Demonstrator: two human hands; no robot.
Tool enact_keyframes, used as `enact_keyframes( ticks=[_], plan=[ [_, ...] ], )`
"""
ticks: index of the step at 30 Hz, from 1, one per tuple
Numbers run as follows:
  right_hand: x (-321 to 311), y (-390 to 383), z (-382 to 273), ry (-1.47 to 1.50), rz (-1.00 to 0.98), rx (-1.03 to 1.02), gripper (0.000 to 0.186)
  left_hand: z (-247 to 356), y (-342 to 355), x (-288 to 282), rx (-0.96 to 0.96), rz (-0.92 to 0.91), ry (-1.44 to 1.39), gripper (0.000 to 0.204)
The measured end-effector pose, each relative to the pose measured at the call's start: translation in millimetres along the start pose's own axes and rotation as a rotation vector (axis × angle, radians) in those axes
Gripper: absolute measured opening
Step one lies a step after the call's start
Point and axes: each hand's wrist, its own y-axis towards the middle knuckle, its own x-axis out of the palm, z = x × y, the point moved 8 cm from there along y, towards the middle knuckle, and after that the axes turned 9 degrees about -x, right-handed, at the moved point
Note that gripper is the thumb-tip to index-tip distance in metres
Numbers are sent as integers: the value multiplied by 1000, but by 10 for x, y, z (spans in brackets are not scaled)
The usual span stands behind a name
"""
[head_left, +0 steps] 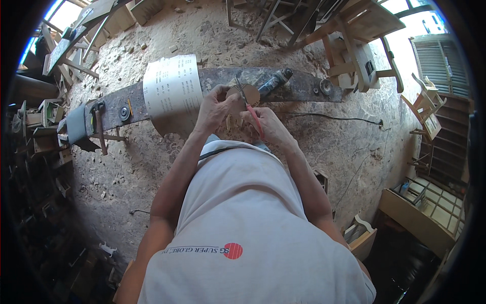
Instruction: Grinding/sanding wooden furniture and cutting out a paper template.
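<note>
My left hand (pixel 216 107) pinches the edge of a round tan disc (pixel 251 92), thin like paper or sandpaper. In my right hand (pixel 269 125) are scissors with red handles (pixel 256 120); their blades (pixel 240 87) cross the disc near its left side. Both hands are close together in front of my waist, over the near edge of a dark narrow bench (pixel 212 76). Just left of my left hand, a large curled pale sheet with print (pixel 172 88) drapes across the bench. A blue-black angle grinder (pixel 276 80) lies right of the disc.
A hammer (pixel 101 129) and a dark round disc (pixel 124 112) rest at the bench's left end, near a grey cloth (pixel 77 125). A cable (pixel 334 117) runs over the rough floor. Wooden chairs (pixel 354 55) stand at the far right; a wooden frame (pixel 425 215) is near right.
</note>
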Motion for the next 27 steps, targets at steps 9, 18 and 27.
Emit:
enact_keyframes(
  ticks=[9,18,27],
  plan=[
    [88,-125,-160,243,-199,21,39,121,-85,-414,103,194,-374,34],
    [250,-131,-233,420,-173,24,39,-162,39,-329,66,200,-432,35],
    [345,-72,-81,384,-186,42,42,-163,-3,-173,50,177,-403,27]
  ],
)
